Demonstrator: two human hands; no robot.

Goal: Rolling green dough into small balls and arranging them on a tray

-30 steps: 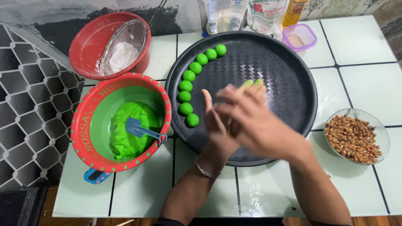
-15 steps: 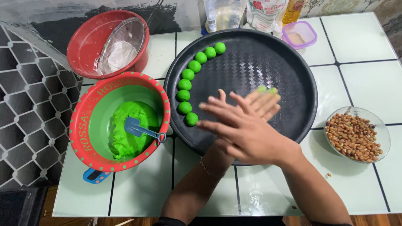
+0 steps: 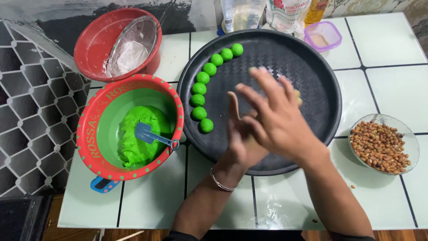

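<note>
Your right hand (image 3: 278, 122) presses flat on left hand (image 3: 243, 138), rolling dough | above tray (image 3: 312, 67) | balls (image 3: 206, 85) rowed along rim

A glass bowl of brown peanuts (image 3: 381, 144) sits on the white tiled desk (image 3: 392, 42), at its right edge. At the desk's far left corner stands a red plastic bowl (image 3: 96, 42) holding a clear glass bowl (image 3: 133, 45). A small purple-rimmed plastic container (image 3: 323, 36) sits at the far edge.
</note>
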